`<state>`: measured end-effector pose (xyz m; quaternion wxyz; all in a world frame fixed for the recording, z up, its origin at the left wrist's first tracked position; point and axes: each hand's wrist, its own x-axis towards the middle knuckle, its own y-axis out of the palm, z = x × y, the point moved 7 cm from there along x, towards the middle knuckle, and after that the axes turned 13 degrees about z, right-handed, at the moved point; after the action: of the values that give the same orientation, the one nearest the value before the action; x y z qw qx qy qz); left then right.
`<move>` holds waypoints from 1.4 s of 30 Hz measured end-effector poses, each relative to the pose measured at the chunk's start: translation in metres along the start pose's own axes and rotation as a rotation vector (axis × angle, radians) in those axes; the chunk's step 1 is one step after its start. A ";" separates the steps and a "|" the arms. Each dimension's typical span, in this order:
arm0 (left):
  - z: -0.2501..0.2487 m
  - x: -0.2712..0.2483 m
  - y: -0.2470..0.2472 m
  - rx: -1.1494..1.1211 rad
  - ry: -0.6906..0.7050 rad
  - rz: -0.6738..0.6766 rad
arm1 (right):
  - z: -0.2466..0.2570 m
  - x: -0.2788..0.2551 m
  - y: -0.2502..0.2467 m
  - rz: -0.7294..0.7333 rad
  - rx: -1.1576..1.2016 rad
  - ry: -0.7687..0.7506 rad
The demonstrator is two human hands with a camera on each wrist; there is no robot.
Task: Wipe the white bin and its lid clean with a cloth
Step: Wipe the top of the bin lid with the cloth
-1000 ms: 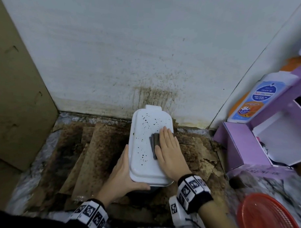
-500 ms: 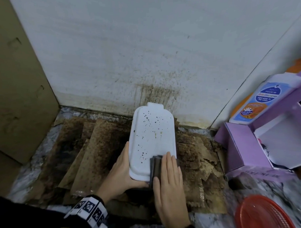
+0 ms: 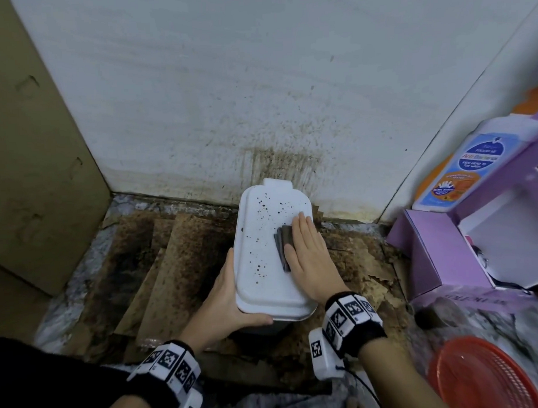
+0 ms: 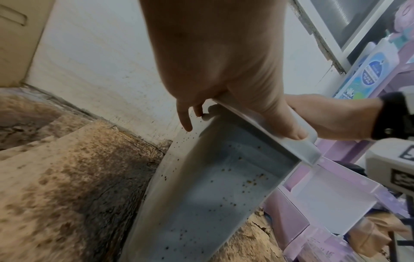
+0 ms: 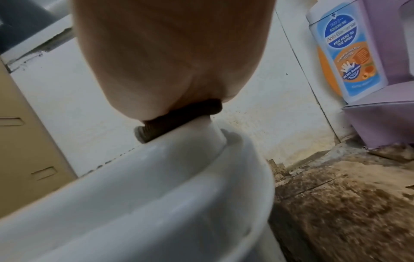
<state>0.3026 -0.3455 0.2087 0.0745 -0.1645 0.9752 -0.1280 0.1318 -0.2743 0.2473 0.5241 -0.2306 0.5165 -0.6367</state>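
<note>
White bin [image 4: 215, 203] on the floor against the far wall, lid [image 3: 263, 265] shut on top, lid's hinge tab at the far end. Lid dotted with dark brown specks, thickest over its left and far parts; bin's side wall speckled too, in the left wrist view. Dark grey folded cloth [image 3: 284, 246] lying flat on the right half of the lid, about midway along its length. Right hand [image 3: 309, 257] laid palm-down over the cloth, fingers straight and together, pointing toward the wall, pressing the cloth onto the lid; left edge of the cloth sticking out past the fingers. From the right wrist view, cloth [image 5: 179, 120] squeezed between the palm and the lid surface. Left hand [image 3: 225, 303] gripping the lid's near-left corner, thumb curled over the near rim, fingers apparently tucked under the left edge, though mostly hidden from the head camera. Around the bin, stained brown cardboard sheets [image 3: 172, 268] spread over the floor, torn on the right. Brown splatter [image 3: 278, 167] on the wall just behind the bin. Tan cardboard box [image 3: 31, 151] at far left. Purple box [image 3: 440, 252] to the right, with a wash bottle [image 3: 470, 163] standing on it. Red mesh basket [image 3: 487, 376] at near right.
</note>
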 end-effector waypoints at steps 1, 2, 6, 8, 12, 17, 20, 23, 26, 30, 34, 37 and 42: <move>0.002 0.000 0.000 0.004 -0.010 -0.001 | 0.000 0.000 0.001 -0.006 0.003 -0.004; 0.004 -0.001 0.000 0.008 -0.025 -0.002 | 0.001 -0.004 0.002 -0.020 0.003 -0.009; 0.012 -0.003 0.001 0.013 -0.046 0.001 | 0.012 -0.038 0.015 -0.130 0.051 -0.016; 0.009 -0.002 0.002 0.006 -0.030 -0.004 | 0.020 -0.064 0.024 -0.218 0.100 -0.005; -0.001 -0.001 0.003 -0.056 0.025 -0.009 | 0.035 -0.104 0.051 -0.313 0.193 0.026; -0.002 -0.002 0.003 -0.069 0.034 -0.012 | 0.032 -0.106 0.059 -0.311 0.232 0.021; 0.000 -0.002 0.003 -0.067 0.012 -0.012 | 0.028 -0.099 0.047 -0.307 0.288 0.003; 0.001 -0.003 0.003 -0.058 0.006 -0.010 | 0.021 -0.087 0.031 -0.266 0.330 -0.013; 0.001 -0.003 0.002 -0.050 0.001 -0.010 | 0.008 -0.060 0.018 -0.118 0.272 -0.025; -0.007 -0.004 0.001 -0.048 0.017 -0.027 | -0.004 -0.022 -0.001 0.106 0.174 -0.068; -0.011 -0.004 0.000 -0.057 0.027 -0.037 | -0.009 0.003 -0.014 0.180 0.083 -0.068; -0.012 -0.003 0.000 -0.067 0.048 -0.036 | -0.013 0.024 -0.022 0.215 0.066 -0.039; -0.015 -0.005 -0.001 -0.060 0.063 -0.036 | -0.020 0.057 -0.040 0.235 0.045 -0.014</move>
<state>0.3048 -0.3412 0.2239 0.0362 -0.1802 0.9773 -0.1051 0.0785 -0.3209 0.2617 0.6036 -0.1612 0.5219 -0.5807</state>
